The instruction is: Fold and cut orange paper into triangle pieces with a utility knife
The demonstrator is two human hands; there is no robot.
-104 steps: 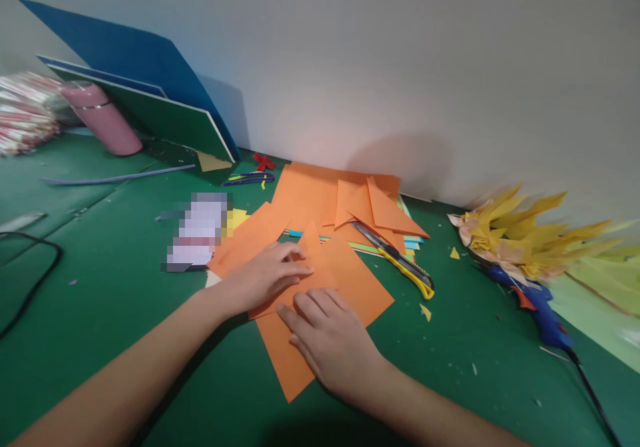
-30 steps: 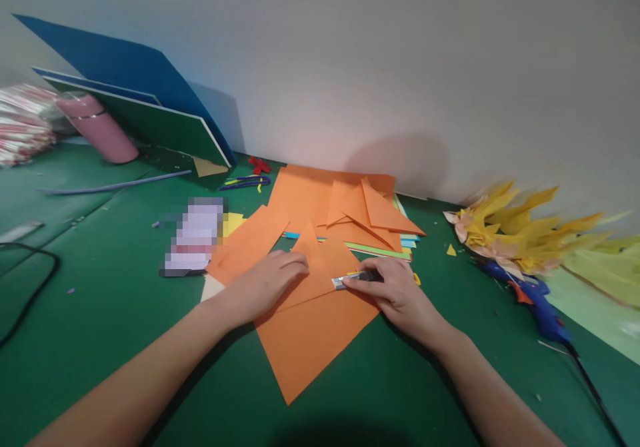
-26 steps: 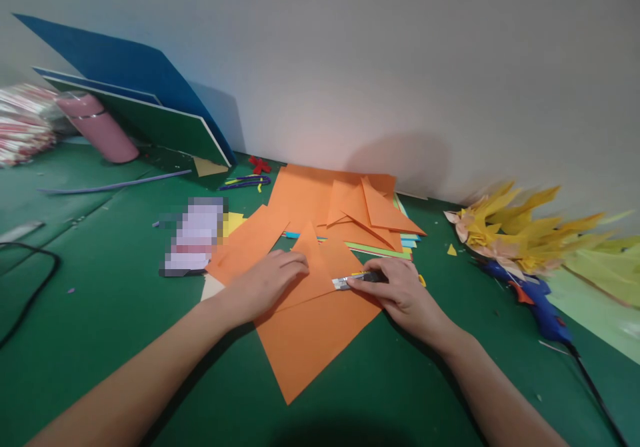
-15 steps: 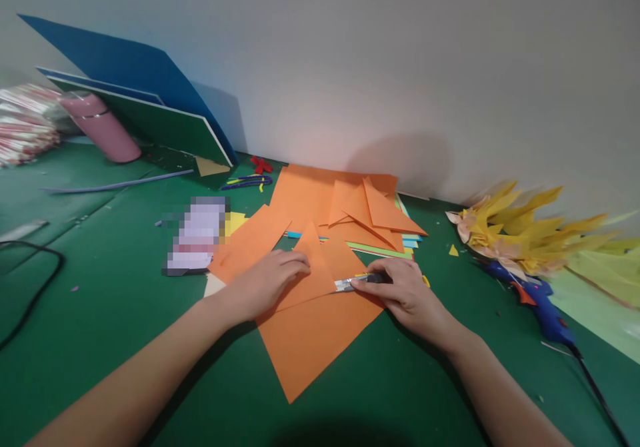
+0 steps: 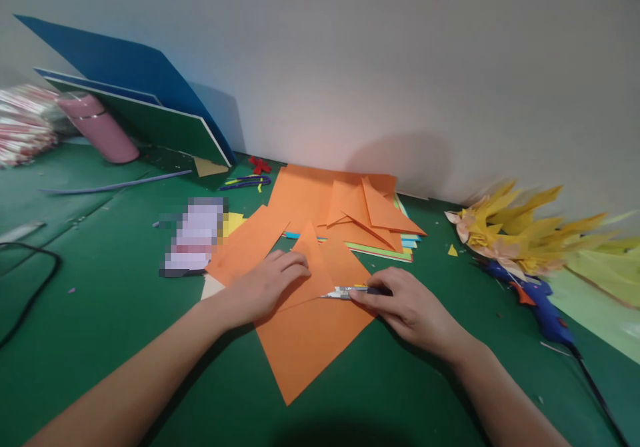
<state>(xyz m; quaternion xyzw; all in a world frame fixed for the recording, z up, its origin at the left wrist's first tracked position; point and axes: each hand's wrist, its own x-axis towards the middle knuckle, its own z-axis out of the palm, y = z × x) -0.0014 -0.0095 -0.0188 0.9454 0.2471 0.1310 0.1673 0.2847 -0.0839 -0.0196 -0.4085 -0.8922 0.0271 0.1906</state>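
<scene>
My left hand [image 5: 273, 286] presses on an orange paper sheet [image 5: 293, 357], its fingers bent together over a folded triangular flap that points away from me. The thumb is hidden. My right hand [image 5: 407, 304] is closed around scissors [image 5: 345, 292] with a dark handle and a little yellow showing. Their silver blades point left, and the tip lies at the lower edge of the flap. Much of the handle is covered by my fingers. Another orange paper piece [image 5: 250, 240] lies beyond my left hand.
Orange sheets and folded pieces [image 5: 370, 214] lie by the wall. To the left are a phone-like pixelated item [image 5: 197, 237], a pink bottle [image 5: 100, 130] and leaning boards [image 5: 150, 74]. At right are a blue glue gun [image 5: 547, 310] and yellow paper flowers [image 5: 520, 227].
The scissors have shifted left and slightly down with my right hand, so their tip reaches farther along the flap's edge. My left hand stays in place.
</scene>
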